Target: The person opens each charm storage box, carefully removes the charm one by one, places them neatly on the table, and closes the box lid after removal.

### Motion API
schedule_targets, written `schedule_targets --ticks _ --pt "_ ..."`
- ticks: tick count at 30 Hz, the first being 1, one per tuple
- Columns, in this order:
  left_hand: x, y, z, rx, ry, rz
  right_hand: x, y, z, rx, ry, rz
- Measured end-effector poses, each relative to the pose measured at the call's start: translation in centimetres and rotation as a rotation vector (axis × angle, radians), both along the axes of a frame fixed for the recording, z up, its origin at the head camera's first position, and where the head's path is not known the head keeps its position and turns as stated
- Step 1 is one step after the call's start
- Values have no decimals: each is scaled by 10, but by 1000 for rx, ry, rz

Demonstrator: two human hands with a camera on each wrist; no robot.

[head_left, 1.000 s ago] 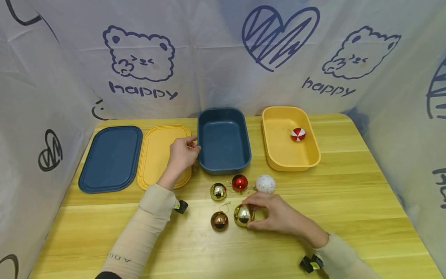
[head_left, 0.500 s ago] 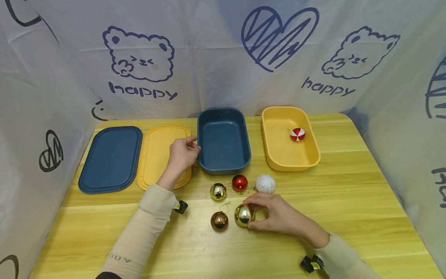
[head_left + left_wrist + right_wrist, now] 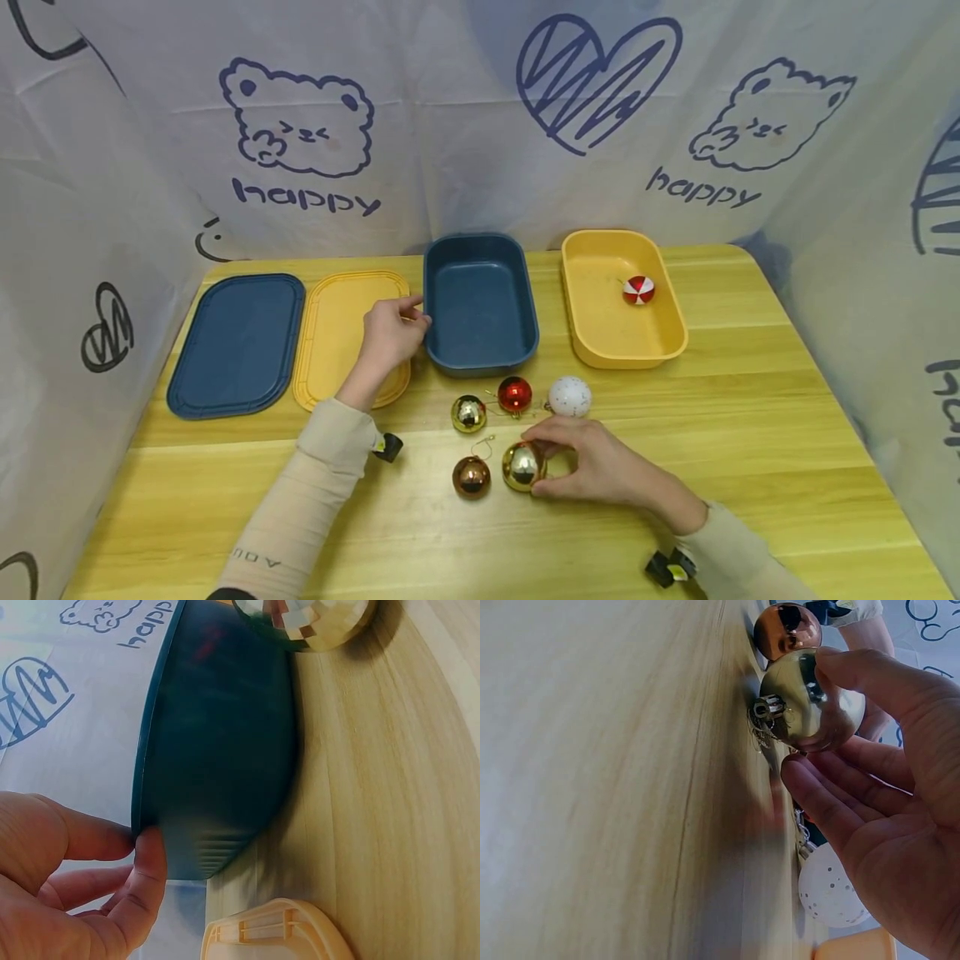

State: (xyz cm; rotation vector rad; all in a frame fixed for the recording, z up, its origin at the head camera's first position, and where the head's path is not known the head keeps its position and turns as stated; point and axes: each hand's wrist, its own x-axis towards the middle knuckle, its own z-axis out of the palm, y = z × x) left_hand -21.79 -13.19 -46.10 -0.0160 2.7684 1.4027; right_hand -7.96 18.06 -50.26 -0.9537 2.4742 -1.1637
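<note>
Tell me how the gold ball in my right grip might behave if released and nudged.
The gold ball would likely roll, being round, though its protruding cap might make it wobble. Its smooth, shiny surface could also slide easily in the right grip.

Bear-print cloth [image 3: 457, 158] behind wood-grain table [image 3: 750, 400]

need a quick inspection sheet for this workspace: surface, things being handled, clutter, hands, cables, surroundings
Surface: wood-grain table.
Things handled: large gold ball and blue box.
Clutter: small gold ball, brown ball, red ball and white ball loose on the table; yellow box holding a red-and-white ball; blue lid and yellow lid lying flat.
Hands: left hand pinches the blue box's rim; right hand grips the large gold ball.
Cables: nothing seen.
Surroundings: pale cloth printed with bears, hearts and "happy".
</note>
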Motion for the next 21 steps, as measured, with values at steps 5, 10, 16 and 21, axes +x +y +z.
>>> schedule_targets --ticks 5,10,16,21 --pt "0 0 -1 7 1 0 0 1 -1 4 -12 1" --pt "0 0 -1 16 -1 -1 1 2 0 11 -20 -4" --pt "-1 -1 -1 16 4 2 1 4 5 40 8 -21" --pt "-3 1 3 -26 70 11 -3 12 19 58 38 -76"
